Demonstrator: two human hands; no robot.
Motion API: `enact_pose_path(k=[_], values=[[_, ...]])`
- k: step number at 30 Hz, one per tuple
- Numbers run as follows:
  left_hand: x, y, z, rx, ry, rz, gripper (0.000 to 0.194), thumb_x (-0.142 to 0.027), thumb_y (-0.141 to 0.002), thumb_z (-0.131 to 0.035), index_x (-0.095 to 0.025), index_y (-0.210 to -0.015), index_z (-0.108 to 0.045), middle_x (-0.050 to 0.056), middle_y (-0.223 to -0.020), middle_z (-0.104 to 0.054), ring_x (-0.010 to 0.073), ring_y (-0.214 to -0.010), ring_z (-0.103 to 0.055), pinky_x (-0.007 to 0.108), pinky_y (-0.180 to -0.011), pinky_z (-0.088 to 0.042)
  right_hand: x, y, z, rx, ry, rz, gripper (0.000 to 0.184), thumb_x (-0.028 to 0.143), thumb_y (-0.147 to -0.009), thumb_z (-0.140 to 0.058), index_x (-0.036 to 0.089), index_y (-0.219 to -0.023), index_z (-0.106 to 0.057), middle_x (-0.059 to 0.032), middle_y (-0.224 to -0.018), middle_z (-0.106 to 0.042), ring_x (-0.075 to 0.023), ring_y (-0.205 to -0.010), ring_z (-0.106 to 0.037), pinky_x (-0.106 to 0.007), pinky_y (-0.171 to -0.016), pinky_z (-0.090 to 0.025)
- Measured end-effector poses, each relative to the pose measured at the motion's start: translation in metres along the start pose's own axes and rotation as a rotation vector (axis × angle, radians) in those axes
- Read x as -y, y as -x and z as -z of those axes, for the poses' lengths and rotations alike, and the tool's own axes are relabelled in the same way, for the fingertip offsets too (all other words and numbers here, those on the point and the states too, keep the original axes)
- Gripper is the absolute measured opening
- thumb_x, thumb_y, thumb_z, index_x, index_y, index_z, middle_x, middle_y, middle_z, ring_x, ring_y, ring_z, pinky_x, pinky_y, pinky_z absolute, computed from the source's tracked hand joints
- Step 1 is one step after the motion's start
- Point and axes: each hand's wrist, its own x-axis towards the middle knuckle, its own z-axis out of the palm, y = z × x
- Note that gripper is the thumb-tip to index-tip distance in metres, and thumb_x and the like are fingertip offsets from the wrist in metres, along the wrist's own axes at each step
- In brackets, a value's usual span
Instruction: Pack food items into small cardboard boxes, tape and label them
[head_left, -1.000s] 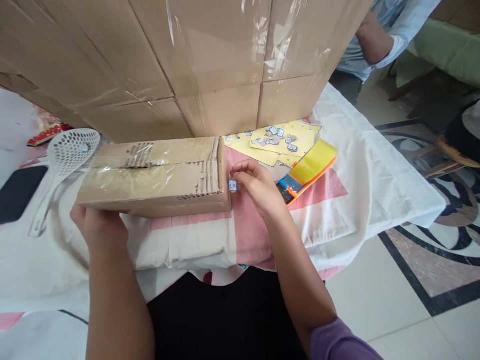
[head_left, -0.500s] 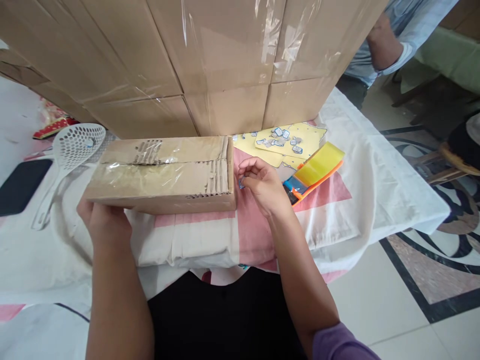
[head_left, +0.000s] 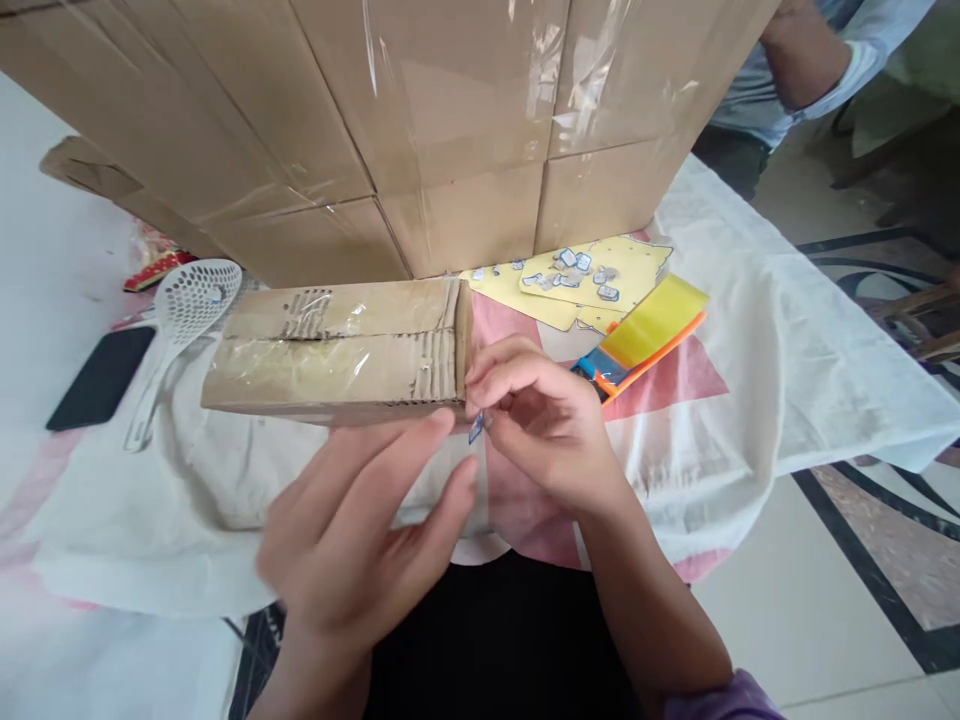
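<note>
My right hand [head_left: 544, 420] pinches a small blue-edged paper cutout [head_left: 476, 428] between thumb and fingers. It is at the right front corner of a long taped cardboard box [head_left: 337, 350]. Reaching in from the left, my left hand [head_left: 367, 515] is open, thumb and index finger apart, with their tips close to the cutout; its back is slightly blurred. Behind my right hand lie yellow paper sheets [head_left: 555, 310] with several similar small cutouts [head_left: 576, 262] on top. A tape dispenser [head_left: 641, 340] with a yellow band and orange edge rests to the right.
A large taped carton [head_left: 450, 120] stands along the back. On the left are a white slotted skimmer [head_left: 196, 300], a black phone [head_left: 101, 378] and a red patterned packet [head_left: 157, 268]. A pink and white cloth [head_left: 690, 440] covers the table. Another person's arm [head_left: 806, 60] shows at the upper right.
My left hand has let go of the box's left front corner and come across to my right hand. The right hand has moved slightly nearer to me with the cutout. The view has shifted.
</note>
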Motion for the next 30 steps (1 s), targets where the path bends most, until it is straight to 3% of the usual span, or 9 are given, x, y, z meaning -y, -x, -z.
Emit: enact_pose_path(k=[3, 8, 12, 14, 20, 24, 28, 30], values=[[-0.015, -0.004, -0.015, 0.094, -0.022, -0.155, 0.033, -0.008, -0.076, -0.080, -0.022, -0.105, -0.072, 0.004, -0.096, -0.073, 0.0165, -0.079, -0.068, 0.031, -0.071, -0.058, 0.010, 0.012, -0.001, -0.018, 0.044, 0.031, 0.020, 0.007, -0.089, -0.058, 0.024, -0.095, -0.065, -0.0061, -0.107, -0.061, -0.0184, -0.104, -0.061, -0.032, -0.078, -0.056], [-0.025, -0.009, -0.025, 0.101, 0.017, -0.097, 0.025, -0.004, -0.081, -0.076, -0.021, -0.098, -0.071, 0.001, -0.092, -0.073, 0.0126, -0.079, -0.068, 0.025, -0.068, -0.056, 0.015, 0.019, 0.009, -0.052, 0.028, -0.019, 0.022, 0.010, -0.090, -0.061, 0.025, -0.106, -0.062, -0.0065, -0.114, -0.062, -0.0191, -0.105, -0.062, -0.031, -0.078, -0.054], [-0.031, -0.007, -0.036, 0.054, 0.047, -0.038, 0.023, -0.004, -0.083, -0.074, -0.021, -0.098, -0.069, -0.003, -0.084, -0.074, 0.0078, -0.066, -0.063, 0.021, -0.058, -0.050, 0.011, 0.015, 0.022, 0.175, -0.024, -0.231, 0.006, 0.018, -0.095, -0.062, 0.021, -0.100, -0.063, -0.0018, -0.094, -0.064, -0.0139, -0.085, -0.061, -0.027, -0.072, -0.050], [-0.031, -0.007, -0.042, 0.024, 0.065, -0.040, 0.023, -0.004, -0.083, -0.074, -0.021, -0.098, -0.069, -0.003, -0.084, -0.074, 0.0078, -0.066, -0.062, 0.021, -0.057, -0.049, 0.006, 0.012, 0.026, 0.221, -0.071, -0.262, 0.007, 0.019, -0.097, -0.061, 0.020, -0.091, -0.065, 0.0004, -0.084, -0.064, -0.0116, -0.076, -0.059, -0.025, -0.068, -0.048], [-0.028, -0.001, -0.048, -0.009, 0.139, 0.174, 0.012, -0.013, -0.086, -0.073, -0.024, -0.088, -0.069, -0.003, -0.076, -0.066, 0.0105, -0.063, -0.060, 0.025, -0.055, -0.048, -0.006, 0.009, 0.031, -0.038, -0.206, -0.145, 0.006, 0.023, -0.095, -0.067, 0.022, -0.093, -0.073, -0.0007, -0.087, -0.070, -0.0118, -0.078, -0.064, -0.025, -0.071, -0.053], [-0.028, 0.004, -0.049, -0.045, 0.145, 0.222, 0.009, -0.016, -0.086, -0.074, -0.025, -0.088, -0.071, -0.003, -0.075, -0.068, 0.0113, -0.067, -0.065, 0.024, -0.057, -0.051, -0.002, 0.011, 0.034, 0.041, -0.207, -0.172, 0.015, 0.025, -0.092, -0.072, 0.024, -0.107, -0.072, -0.0023, -0.094, -0.071, -0.0140, -0.085, -0.068, -0.027, -0.073, -0.056], [-0.028, 0.009, -0.054, -0.103, 0.160, 0.162, 0.011, -0.015, -0.086, -0.074, -0.025, -0.089, -0.071, -0.003, -0.075, -0.069, 0.0124, -0.067, -0.066, 0.026, -0.057, -0.052, 0.002, 0.011, 0.030, 0.016, -0.155, -0.170, 0.008, 0.022, -0.086, -0.077, 0.021, -0.091, -0.071, -0.0002, -0.083, -0.069, -0.0109, -0.071, -0.064, -0.023, -0.062, -0.051], [-0.028, 0.010, -0.055, -0.061, 0.168, 0.150, 0.013, -0.014, -0.085, -0.074, -0.025, -0.091, -0.071, -0.002, -0.075, -0.069, 0.0134, -0.066, -0.065, 0.027, -0.057, -0.051, 0.000, 0.010, 0.027, -0.028, -0.118, -0.141, 0.006, 0.020, -0.087, -0.075, 0.020, -0.085, -0.070, -0.0002, -0.080, -0.069, -0.0107, -0.069, -0.062, -0.023, -0.060, -0.050]])
